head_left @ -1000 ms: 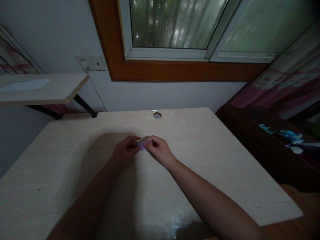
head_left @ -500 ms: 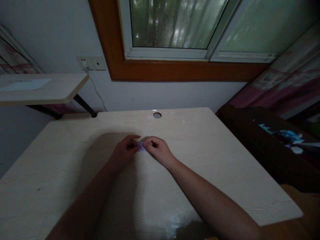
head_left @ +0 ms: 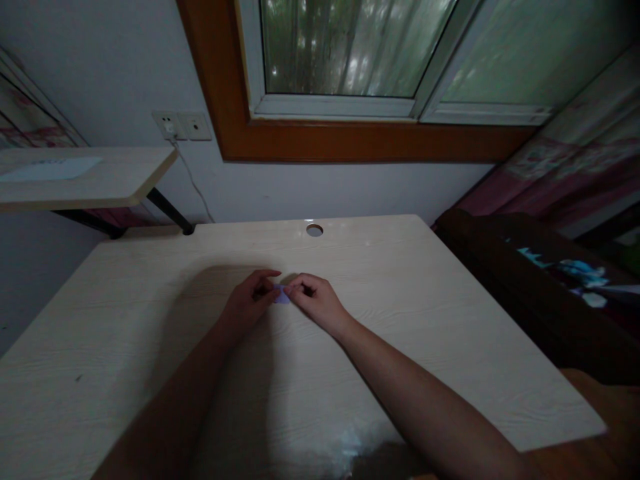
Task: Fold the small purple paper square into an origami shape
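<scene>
A small purple piece, perhaps paper [head_left: 282, 295], is between my two hands just above or on the pale wood-grain desk [head_left: 400, 280]. My left hand [head_left: 250, 296] pinches its left side, with the thumb on it and the index finger stretched out above. From the right, my right hand [head_left: 315, 294] grips the upper right edge between thumb and curled fingers. The fingertips partly cover the piece, so its full shape is hidden.
A round cable hole [head_left: 315, 231] lies near the desk's back edge. At the back left stands a raised shelf [head_left: 125, 177] on black legs, a paper sheet [head_left: 55, 169] on it. A cord [head_left: 193, 179] hangs from the wall socket [head_left: 170, 125]. Dark furniture [head_left: 510, 280] flanks the desk's right edge.
Both hands stay almost in place. The purple piece shows slightly lower and further left between the fingers, and my right fingertips have shifted a little.
</scene>
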The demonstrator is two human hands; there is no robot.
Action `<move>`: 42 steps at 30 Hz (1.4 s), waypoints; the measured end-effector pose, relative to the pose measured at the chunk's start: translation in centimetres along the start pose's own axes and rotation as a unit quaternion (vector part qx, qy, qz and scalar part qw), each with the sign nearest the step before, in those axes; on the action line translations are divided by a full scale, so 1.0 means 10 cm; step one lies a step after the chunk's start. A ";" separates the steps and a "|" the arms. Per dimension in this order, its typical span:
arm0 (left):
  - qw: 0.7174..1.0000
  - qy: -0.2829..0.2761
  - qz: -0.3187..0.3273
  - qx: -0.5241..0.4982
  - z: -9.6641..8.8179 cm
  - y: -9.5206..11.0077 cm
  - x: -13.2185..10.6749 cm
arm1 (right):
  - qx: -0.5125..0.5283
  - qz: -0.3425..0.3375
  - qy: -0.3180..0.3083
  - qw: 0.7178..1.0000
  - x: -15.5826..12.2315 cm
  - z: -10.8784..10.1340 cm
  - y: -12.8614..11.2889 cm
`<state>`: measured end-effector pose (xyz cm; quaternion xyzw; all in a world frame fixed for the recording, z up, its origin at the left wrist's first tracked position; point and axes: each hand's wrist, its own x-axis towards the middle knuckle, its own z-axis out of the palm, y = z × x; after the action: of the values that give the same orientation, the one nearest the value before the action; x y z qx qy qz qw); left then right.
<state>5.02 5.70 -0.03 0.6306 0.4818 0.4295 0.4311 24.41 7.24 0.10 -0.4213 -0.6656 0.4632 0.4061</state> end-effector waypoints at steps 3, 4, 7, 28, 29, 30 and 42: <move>1.000 -0.012 0.003 0.012 0.00 -0.02 0.00 | -0.008 -0.010 -0.014 1.000 0.00 0.00 0.00; 1.000 -0.014 0.001 0.012 0.01 -0.02 0.00 | -0.011 -0.011 -0.016 1.000 0.00 0.00 0.00; 1.000 -0.014 -0.001 0.009 0.01 -0.03 0.00 | -0.018 -0.010 -0.009 1.000 0.00 0.00 0.01; 1.000 -0.005 -0.010 -0.008 0.02 -0.04 0.01 | -0.008 -0.005 0.007 1.000 -0.01 0.00 0.03; 1.000 -0.004 -0.010 -0.008 0.02 -0.04 0.01 | -0.010 -0.004 0.007 1.000 -0.01 0.00 0.03; 1.000 -0.004 -0.010 -0.008 0.02 -0.04 0.01 | -0.011 -0.003 0.007 1.000 -0.01 -0.01 0.03; 1.000 -0.010 -0.010 -0.016 0.02 -0.07 0.03 | -0.020 -0.011 0.007 1.000 -0.01 -0.01 0.03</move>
<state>5.14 6.03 -0.71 0.6228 0.4769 0.4269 0.4500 24.57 7.22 -0.14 -0.4253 -0.6760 0.4428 0.4075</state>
